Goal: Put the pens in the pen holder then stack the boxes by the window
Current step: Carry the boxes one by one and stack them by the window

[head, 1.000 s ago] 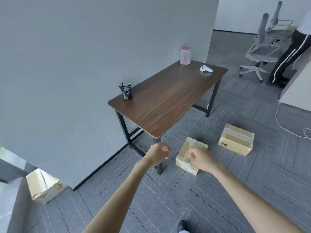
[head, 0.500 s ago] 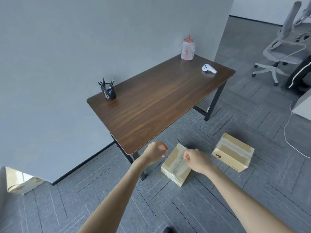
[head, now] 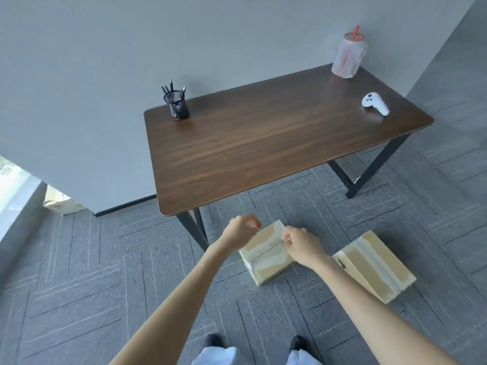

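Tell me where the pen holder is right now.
In the head view, the pen holder stands on the table's far left corner near the wall, pens upright inside it, well away from the white controller.

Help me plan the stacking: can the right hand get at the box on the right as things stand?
Probably yes. The right hand hovers over the nearer box, and the box on the right lies on open floor beside it, with nothing on top or between them.
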